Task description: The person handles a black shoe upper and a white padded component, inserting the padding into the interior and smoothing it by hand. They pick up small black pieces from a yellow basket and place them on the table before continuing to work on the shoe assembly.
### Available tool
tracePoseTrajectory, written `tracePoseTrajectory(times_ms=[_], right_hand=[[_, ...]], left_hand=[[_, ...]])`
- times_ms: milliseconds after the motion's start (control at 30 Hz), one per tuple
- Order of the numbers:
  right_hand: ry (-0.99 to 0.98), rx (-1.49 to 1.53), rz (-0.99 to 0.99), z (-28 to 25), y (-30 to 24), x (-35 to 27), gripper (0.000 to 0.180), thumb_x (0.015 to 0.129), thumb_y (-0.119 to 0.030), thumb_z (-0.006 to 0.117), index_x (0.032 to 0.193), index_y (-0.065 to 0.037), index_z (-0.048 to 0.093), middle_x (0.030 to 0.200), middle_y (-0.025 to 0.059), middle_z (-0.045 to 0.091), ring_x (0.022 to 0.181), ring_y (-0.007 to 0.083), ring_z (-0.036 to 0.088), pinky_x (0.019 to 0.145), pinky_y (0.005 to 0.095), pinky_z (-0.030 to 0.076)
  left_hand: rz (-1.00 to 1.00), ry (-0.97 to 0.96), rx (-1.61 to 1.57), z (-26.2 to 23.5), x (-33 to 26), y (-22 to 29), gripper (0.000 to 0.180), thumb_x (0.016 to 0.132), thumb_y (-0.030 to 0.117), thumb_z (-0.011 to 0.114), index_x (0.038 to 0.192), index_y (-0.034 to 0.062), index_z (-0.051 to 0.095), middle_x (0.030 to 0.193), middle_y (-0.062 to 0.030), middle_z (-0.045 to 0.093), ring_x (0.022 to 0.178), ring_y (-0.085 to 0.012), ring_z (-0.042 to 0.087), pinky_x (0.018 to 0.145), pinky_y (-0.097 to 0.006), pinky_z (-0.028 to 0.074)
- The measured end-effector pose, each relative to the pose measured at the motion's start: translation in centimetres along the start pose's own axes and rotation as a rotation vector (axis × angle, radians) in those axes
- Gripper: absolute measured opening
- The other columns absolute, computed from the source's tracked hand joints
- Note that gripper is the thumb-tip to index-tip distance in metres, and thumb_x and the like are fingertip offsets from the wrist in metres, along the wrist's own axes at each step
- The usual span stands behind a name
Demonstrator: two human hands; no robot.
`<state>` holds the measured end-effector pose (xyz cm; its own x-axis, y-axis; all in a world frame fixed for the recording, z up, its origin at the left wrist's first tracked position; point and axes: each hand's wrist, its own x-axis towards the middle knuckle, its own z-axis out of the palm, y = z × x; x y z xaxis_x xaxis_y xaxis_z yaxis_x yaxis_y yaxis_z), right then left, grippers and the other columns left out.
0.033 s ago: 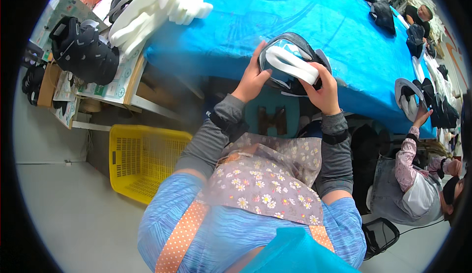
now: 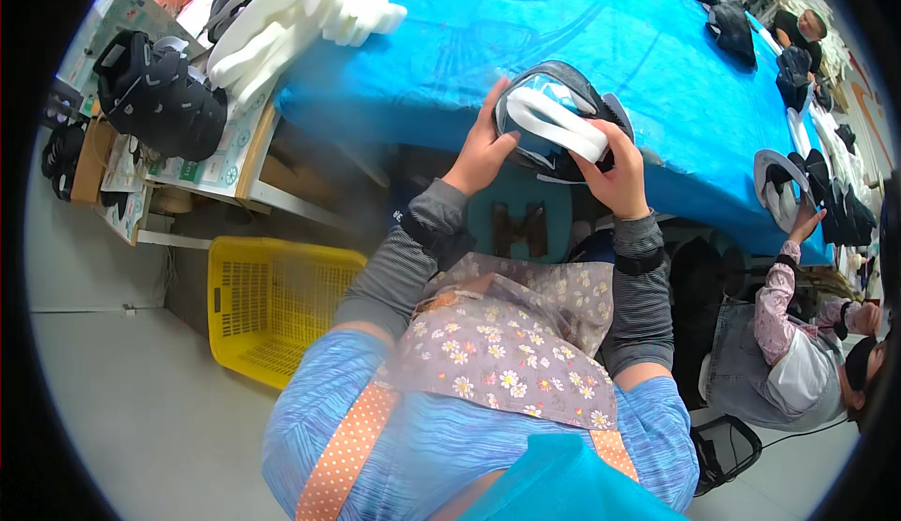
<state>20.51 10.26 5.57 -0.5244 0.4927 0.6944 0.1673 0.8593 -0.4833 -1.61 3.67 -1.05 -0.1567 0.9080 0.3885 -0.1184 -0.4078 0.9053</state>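
Observation:
My left hand (image 2: 483,150) and my right hand (image 2: 615,172) together hold a black open-toe shoe (image 2: 574,84) at the near edge of a blue-covered table (image 2: 582,14). A white foam pad (image 2: 552,123) lies across the inside of the shoe. My right thumb rests on the pad's right end. My left hand grips the shoe's left rim. Grey striped sleeves cover both forearms, and a flowered apron lies over my lap.
A yellow plastic basket (image 2: 272,300) stands on the floor at my left. White foam pieces (image 2: 300,14) and black shoes (image 2: 160,94) are piled on a side table at the left. A seated co-worker (image 2: 788,343) at right reaches toward another shoe (image 2: 781,185). More black shoes (image 2: 730,19) line the table's far right.

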Motion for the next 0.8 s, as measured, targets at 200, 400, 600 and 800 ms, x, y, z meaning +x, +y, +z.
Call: tracePoseTrajectory(times_ms=[200,400,600,800], right_hand=[[0.004,-0.063,-0.124,0.6,0.4,-0.2,0.044,0.071,-0.004,0.077,0.113,-0.004,0.064,0.109,0.0124,0.070,0.100,0.0326,0.068,0.087,0.0403,0.053],[-0.013,-0.086,-0.137,0.7,0.2,0.0,0.043,0.070,-0.005,0.076,0.112,-0.005,0.064,0.109,0.0120,0.070,0.100,0.0317,0.068,0.087,0.0402,0.052],[-0.008,-0.097,-0.129,1.1,0.3,0.4,0.043,0.070,-0.006,0.077,0.112,-0.005,0.064,0.108,0.0116,0.070,0.099,0.0314,0.068,0.087,0.0400,0.052],[0.025,-0.142,-0.079,1.4,-0.7,0.7,0.043,0.071,-0.006,0.080,0.111,-0.006,0.064,0.105,0.0115,0.071,0.097,0.0311,0.068,0.085,0.0389,0.053]], left_hand=[[-0.021,-0.002,0.018,0.1,-0.3,-0.1,0.081,0.086,0.006,0.053,0.160,0.0102,0.018,0.153,-0.0176,0.036,0.139,-0.0278,0.039,0.116,-0.038,0.029],[-0.010,-0.004,0.028,0.0,0.1,-0.4,0.083,0.084,0.008,0.053,0.159,0.0096,0.020,0.153,-0.0181,0.036,0.139,-0.0290,0.038,0.117,-0.039,0.029],[-0.037,-0.003,0.033,0.0,0.4,-0.1,0.084,0.082,0.006,0.052,0.159,0.0095,0.019,0.153,-0.0184,0.036,0.140,-0.0292,0.037,0.117,-0.040,0.029],[-0.023,-0.033,-0.021,0.2,0.2,-0.6,0.087,0.088,0.011,0.058,0.161,0.0083,0.010,0.159,-0.0167,0.025,0.147,-0.0285,0.027,0.120,-0.040,0.022]])
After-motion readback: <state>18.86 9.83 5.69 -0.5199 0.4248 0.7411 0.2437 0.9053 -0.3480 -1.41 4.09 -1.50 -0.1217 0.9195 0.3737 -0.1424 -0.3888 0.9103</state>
